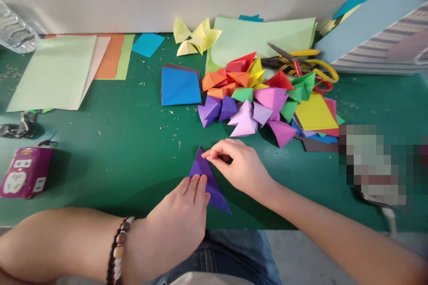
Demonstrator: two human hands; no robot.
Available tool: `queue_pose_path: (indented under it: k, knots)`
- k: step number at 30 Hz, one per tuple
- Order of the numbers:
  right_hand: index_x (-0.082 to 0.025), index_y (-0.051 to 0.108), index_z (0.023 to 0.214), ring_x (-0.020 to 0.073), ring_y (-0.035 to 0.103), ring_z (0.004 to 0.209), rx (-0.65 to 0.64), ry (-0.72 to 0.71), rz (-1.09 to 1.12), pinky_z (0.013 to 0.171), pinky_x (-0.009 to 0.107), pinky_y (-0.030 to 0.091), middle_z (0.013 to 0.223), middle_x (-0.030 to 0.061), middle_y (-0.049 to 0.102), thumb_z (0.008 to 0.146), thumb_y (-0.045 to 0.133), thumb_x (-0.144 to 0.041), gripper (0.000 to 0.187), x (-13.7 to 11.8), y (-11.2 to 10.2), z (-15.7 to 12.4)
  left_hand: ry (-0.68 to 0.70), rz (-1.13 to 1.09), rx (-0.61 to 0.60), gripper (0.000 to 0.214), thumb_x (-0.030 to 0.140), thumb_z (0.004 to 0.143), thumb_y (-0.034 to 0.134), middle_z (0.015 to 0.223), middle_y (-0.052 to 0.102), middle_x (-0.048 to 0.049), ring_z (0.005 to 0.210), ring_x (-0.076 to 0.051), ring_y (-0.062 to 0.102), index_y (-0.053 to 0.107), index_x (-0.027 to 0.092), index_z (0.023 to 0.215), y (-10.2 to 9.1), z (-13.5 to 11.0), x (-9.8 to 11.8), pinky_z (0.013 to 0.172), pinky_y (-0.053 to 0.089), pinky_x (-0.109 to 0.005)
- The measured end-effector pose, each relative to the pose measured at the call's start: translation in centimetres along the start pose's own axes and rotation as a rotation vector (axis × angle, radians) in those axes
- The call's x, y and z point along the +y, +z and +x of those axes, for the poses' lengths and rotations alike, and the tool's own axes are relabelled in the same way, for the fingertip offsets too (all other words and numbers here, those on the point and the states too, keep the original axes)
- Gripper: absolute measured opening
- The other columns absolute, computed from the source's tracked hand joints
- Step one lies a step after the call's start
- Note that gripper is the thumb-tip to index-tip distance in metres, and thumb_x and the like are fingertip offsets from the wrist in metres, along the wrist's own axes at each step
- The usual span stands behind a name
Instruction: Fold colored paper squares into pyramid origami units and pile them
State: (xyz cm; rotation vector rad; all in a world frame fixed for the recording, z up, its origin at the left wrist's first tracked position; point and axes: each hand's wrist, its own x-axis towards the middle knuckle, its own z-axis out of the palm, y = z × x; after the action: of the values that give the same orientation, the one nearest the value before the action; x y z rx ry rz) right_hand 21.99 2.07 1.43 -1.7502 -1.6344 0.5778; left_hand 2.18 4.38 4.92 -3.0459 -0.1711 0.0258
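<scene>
A purple paper triangle (212,189) lies folded on the green table mat (110,160), close to the mat's front edge. My left hand (180,213), with a beaded bracelet on its wrist, presses flat on the triangle's lower left side. My right hand (237,167) comes in from the right, and its curled fingertips meet the triangle's upper part. Beyond both hands, a heap of folded origami pieces (247,102) in purple, pink, orange, red and green sits a short way up the mat.
A stack of blue paper squares (180,87) and pale green sheets (50,73) lie on the mat. Yellow-handled scissors (294,64) rest at the back. A purple power socket (26,171) sits at the left edge, and a plastic bottle (15,29) stands at the far back left.
</scene>
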Motion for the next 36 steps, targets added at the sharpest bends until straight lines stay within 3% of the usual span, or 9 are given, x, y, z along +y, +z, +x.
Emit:
queue_pose_path:
  k: [9,13,16,18,20,23,28,33,36]
  knots:
    - [-0.021,0.057,0.077,0.0157,0.065,0.073,0.090,-0.036,0.039,0.067,0.029,0.048,0.081,-0.0001,0.074,0.085,0.058,-0.013,0.012,0.4,1.4,1.8,-0.011,-0.015,-0.022,0.036,0.025,0.086,0.052,0.129,0.061,-0.0178,0.114,-0.027,0.061,0.066,0.008,0.115,0.3,-0.1,0.1,0.095,0.046,-0.037]
    - [-0.021,0.061,0.095,0.0116,0.061,0.062,0.115,-0.071,0.023,0.061,0.026,0.048,0.087,0.0015,0.071,0.090,0.052,-0.018,0.011,0.1,-0.2,1.3,0.028,-0.101,-0.071,0.039,0.039,0.086,0.058,0.121,0.064,-0.0176,0.107,-0.027,0.061,0.067,0.008,0.109,0.0,0.8,-0.8,0.086,0.049,-0.036]
    - [-0.022,0.057,0.103,0.0126,0.060,0.065,-0.080,-0.158,-0.121,0.059,0.027,0.048,0.090,0.0022,0.066,0.086,0.062,-0.024,0.018,-0.9,-2.7,0.4,0.002,-0.232,-0.148,0.033,0.039,0.084,0.064,0.102,0.067,-0.0102,0.090,-0.022,0.062,0.066,0.013,0.105,-1.0,1.7,-2.8,0.074,0.052,-0.033]
    - [-0.022,0.054,0.102,0.0175,0.063,0.075,-0.183,-0.196,-0.232,0.060,0.029,0.049,0.091,0.0026,0.064,0.072,0.078,-0.035,0.040,-1.5,-3.7,-0.4,-0.045,-0.322,-0.148,0.028,0.039,0.083,0.065,0.098,0.065,-0.0071,0.092,-0.023,0.060,0.066,0.017,0.100,-1.7,2.1,-4.6,0.076,0.053,-0.034]
    - [-0.022,0.052,0.095,0.0223,0.063,0.081,-0.252,-0.255,-0.301,0.063,0.033,0.051,0.092,0.0043,0.063,0.059,0.085,-0.044,0.054,-1.9,-3.5,-1.2,-0.154,-0.330,-0.117,0.022,0.026,0.086,0.061,0.112,0.062,-0.0085,0.103,-0.024,0.058,0.064,0.018,0.106,-2.3,2.0,-6.4,0.086,0.052,-0.037]
    - [-0.020,0.052,0.091,0.0282,0.062,0.083,-0.302,-0.371,-0.375,0.067,0.043,0.053,0.095,0.0091,0.062,0.051,0.086,-0.053,0.062,-2.2,-1.5,-1.9,-0.189,-0.331,-0.060,0.048,0.007,0.081,0.054,0.140,0.046,-0.0109,0.132,-0.028,0.041,0.055,0.021,0.127,-2.2,1.7,-8.2,0.101,0.045,-0.044]
    - [-0.021,0.049,0.089,0.0259,0.063,0.089,-0.298,-0.332,-0.278,0.071,0.040,0.054,0.097,0.0075,0.062,0.064,0.079,-0.025,0.040,-2.4,-0.2,-1.7,-0.093,-0.501,-0.082,0.050,0.021,0.085,0.061,0.151,0.037,-0.0092,0.146,-0.029,0.018,0.050,0.022,0.134,-0.1,1.9,-8.7,0.115,0.027,-0.052]
    - [-0.023,0.047,0.092,0.0166,0.064,0.076,-0.346,-0.158,-0.076,0.063,0.028,0.051,0.087,-0.0001,0.064,0.075,0.061,-0.010,0.026,-2.0,-2.3,-1.0,-0.171,-0.722,0.064,0.037,0.034,0.093,0.054,0.140,0.052,-0.0098,0.137,-0.022,0.040,0.055,0.020,0.127,0.3,1.9,-8.6,0.114,0.032,-0.045]
    - [-0.024,0.046,0.094,0.0145,0.067,0.070,-0.256,-0.090,0.005,0.060,0.025,0.051,0.081,-0.0018,0.066,0.084,0.050,-0.010,0.018,-1.2,-2.8,-0.6,-0.246,-0.784,0.239,0.041,0.036,0.097,0.044,0.140,0.050,-0.0145,0.130,-0.018,0.047,0.047,0.016,0.133,0.2,1.9,-8.5,0.107,0.043,-0.037]
